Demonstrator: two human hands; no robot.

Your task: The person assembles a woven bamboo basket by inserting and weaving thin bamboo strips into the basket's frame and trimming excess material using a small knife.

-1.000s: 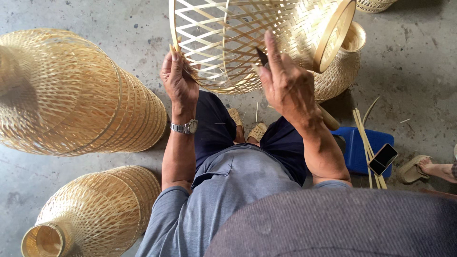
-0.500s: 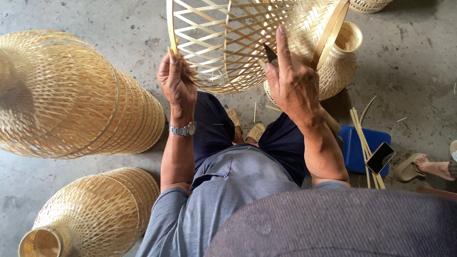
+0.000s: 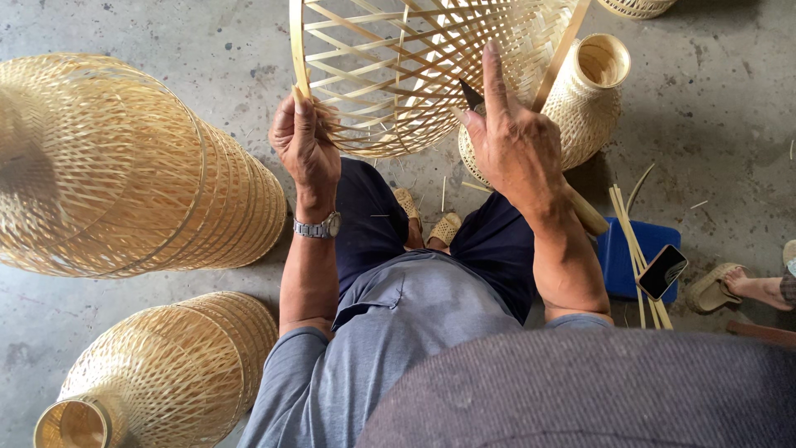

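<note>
An open-weave bamboo lattice basket (image 3: 390,58) hangs tilted above my knees at the top centre. My left hand (image 3: 305,143), with a metal watch on the wrist, grips the basket's rim and loose strip ends at its lower left. My right hand (image 3: 512,137) presses on the lower right of the weave, index finger stretched up along a strip. A small dark blade (image 3: 470,94) is pinched between its thumb and fingers. I sit in dark trousers and a grey shirt, feet in woven sandals below the basket.
A large woven bamboo shade (image 3: 124,174) lies at left, another (image 3: 166,373) at bottom left, a narrow-necked one (image 3: 580,99) behind my right hand. At right, a blue stool (image 3: 622,257) carries bamboo strips (image 3: 634,241) and a phone (image 3: 662,271). Another person's sandalled foot (image 3: 734,286) shows at far right.
The lattice basket has turned and shifted slightly right in my hands. My right hand moved up along the weave; my left hand kept its grip on the rim.
</note>
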